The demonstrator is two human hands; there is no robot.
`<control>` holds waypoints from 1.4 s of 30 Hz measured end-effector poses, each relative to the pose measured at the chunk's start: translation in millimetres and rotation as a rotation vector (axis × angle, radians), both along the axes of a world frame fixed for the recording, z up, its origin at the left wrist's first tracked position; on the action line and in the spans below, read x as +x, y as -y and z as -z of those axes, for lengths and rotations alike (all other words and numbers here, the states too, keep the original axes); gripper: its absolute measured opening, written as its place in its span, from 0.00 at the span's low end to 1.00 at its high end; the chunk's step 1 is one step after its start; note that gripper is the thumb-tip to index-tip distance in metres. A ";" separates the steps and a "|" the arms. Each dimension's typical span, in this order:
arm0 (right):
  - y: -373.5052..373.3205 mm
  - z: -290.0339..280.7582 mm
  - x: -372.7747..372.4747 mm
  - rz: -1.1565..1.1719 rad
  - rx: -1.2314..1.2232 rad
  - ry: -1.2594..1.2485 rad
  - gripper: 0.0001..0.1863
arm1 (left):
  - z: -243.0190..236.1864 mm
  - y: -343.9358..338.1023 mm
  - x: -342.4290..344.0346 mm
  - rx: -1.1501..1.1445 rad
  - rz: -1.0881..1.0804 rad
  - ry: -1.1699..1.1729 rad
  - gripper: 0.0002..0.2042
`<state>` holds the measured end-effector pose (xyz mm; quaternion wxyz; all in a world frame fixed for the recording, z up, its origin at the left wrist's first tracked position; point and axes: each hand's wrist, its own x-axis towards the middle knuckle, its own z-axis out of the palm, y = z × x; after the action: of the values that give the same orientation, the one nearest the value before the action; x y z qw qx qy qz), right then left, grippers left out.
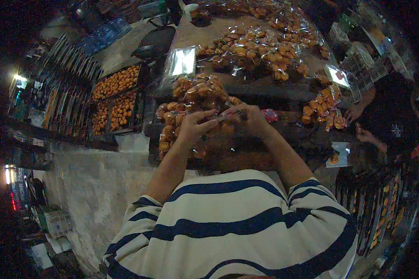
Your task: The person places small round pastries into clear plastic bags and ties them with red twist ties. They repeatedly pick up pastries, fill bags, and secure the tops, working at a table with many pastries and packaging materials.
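My left hand (198,125) and my right hand (247,116) meet over the dark table, fingers closed and almost touching. Between them they pinch the gathered part of a clear plastic bag; the bag's lower part is dim and partly hidden by my hands. Beside my left hand lie filled clear bags (170,119) of small round golden-brown baked pieces. Just beyond my fingers is another bagged heap (202,88) of the same pieces. A small red and white item (269,115) lies to the right of my right hand.
Many filled bags (251,49) cover the far table. Trays of loose baked pieces (116,83) stand at left beside tray racks (70,102). At right, a co-worker's hands (358,111) are near more bagged pieces (323,107). Another rack (381,209) stands at lower right.
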<state>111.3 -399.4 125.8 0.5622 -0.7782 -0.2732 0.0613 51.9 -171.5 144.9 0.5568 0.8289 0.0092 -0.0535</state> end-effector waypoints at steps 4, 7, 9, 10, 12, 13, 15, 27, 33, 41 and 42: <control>-28.5 -33.8 -36.0 -0.153 -0.148 0.224 0.11 | -28.7 -5.0 -37.2 -0.241 -0.026 0.110 0.18; -37.8 -42.0 -53.4 -0.208 -0.083 0.110 0.15 | -39.3 -8.3 -62.3 -0.081 -0.119 -0.120 0.15; -39.5 -41.2 -60.6 -0.231 0.041 0.060 0.19 | -40.3 -7.7 -72.1 -0.143 -0.122 -0.066 0.13; -39.9 -39.7 -62.2 -0.226 0.123 0.067 0.21 | -39.9 -7.1 -75.2 -0.184 -0.118 -0.053 0.12; -40.3 -35.7 -61.9 -0.238 0.161 0.123 0.23 | -38.4 -7.6 -81.7 -0.213 -0.134 -0.031 0.12; -41.6 -33.5 -60.1 -0.258 0.117 0.167 0.23 | -37.3 -7.3 -83.4 -0.182 -0.156 -0.059 0.12; -46.1 -30.1 -55.0 -0.210 0.150 0.157 0.21 | -35.6 -6.6 -84.9 -0.051 -0.110 0.055 0.13; -57.7 -51.3 -33.8 0.268 -0.088 0.653 0.15 | -8.9 26.4 -26.2 -0.217 -0.074 0.256 0.11; -26.1 -1.7 51.3 0.306 0.062 0.392 0.13 | -11.2 -22.8 44.8 -0.031 0.054 -0.100 0.16; 56.8 93.0 241.9 0.624 -0.808 0.354 0.15 | 29.3 -38.9 102.0 0.917 -0.117 0.317 0.29; 63.3 97.5 260.2 0.605 -0.933 0.326 0.15 | 34.7 -42.6 106.3 0.874 -0.106 0.424 0.30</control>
<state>371.4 -462.7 28.3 0.1027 -0.9865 -0.0658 -0.1090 158.2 -128.9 110.2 0.1481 0.9761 -0.0405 0.1536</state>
